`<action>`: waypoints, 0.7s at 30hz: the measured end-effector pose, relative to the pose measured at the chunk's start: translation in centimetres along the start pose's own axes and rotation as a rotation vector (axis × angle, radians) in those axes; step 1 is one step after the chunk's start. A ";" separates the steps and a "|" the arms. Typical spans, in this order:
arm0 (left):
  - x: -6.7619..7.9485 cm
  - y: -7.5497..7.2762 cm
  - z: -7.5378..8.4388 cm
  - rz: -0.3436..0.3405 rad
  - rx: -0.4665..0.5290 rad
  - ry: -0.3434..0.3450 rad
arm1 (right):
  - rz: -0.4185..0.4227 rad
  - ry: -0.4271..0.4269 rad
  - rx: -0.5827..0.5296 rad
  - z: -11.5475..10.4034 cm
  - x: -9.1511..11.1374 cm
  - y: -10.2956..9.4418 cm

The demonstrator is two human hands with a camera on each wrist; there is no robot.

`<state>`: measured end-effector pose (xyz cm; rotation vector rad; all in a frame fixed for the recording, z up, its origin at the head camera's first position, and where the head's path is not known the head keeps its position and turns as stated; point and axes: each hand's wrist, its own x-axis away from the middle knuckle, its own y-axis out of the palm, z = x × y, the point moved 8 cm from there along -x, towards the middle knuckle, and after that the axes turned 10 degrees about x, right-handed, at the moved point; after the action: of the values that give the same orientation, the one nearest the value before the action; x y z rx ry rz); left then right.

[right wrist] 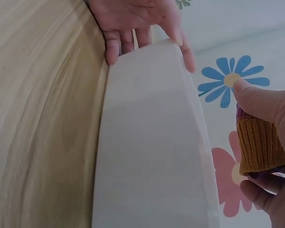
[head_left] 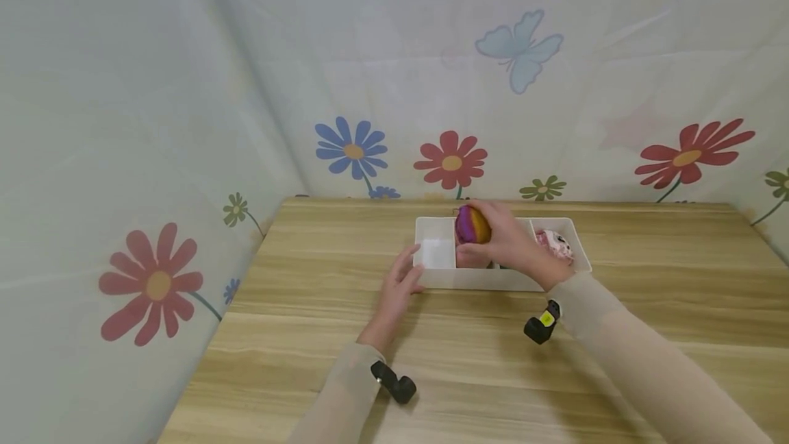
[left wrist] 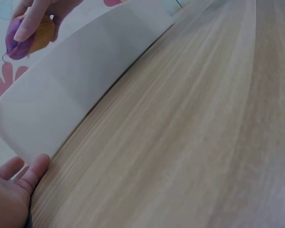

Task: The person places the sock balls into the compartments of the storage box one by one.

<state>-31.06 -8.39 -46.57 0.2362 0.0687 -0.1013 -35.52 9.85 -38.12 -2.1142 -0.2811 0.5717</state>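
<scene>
A rolled-up sock (head_left: 472, 225), purple and mustard with ribbed knit (right wrist: 259, 145), is held between the thumb and fingers of my right hand (head_left: 505, 242). That hand is over the second compartment from the left of a white divided box (head_left: 474, 279). My left hand (head_left: 397, 290) rests against the box's left end, fingers straight and spread at its corner (left wrist: 25, 175). Inside the second compartment shows a pinkish bundle (head_left: 473, 258), partly covered by the right hand. A pink and white rolled bundle with a dark eye-like spot (head_left: 555, 245) sits in the rightmost compartment.
The box stands near the back edge of a wood-grain table (head_left: 296, 307). Behind it hangs a pale curtain (head_left: 401, 74) printed with flowers and a butterfly. A wrist camera (head_left: 394, 384) is strapped to each sleeve.
</scene>
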 end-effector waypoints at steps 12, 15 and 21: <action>0.2 0.1 0.2 -0.014 -0.026 0.006 | -0.011 -0.048 0.034 -1.9 -0.6 2.1; 0.1 0.1 0.3 -0.018 -0.021 0.010 | -0.017 -0.033 0.036 -2.1 -0.8 2.5; 0.2 0.1 0.4 -0.023 -0.021 0.006 | -0.009 -0.044 0.068 -2.7 -1.3 3.6</action>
<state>-30.79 -8.38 -46.19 0.2148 0.0785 -0.1227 -35.37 5.30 -39.36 -2.0359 -0.2917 0.6148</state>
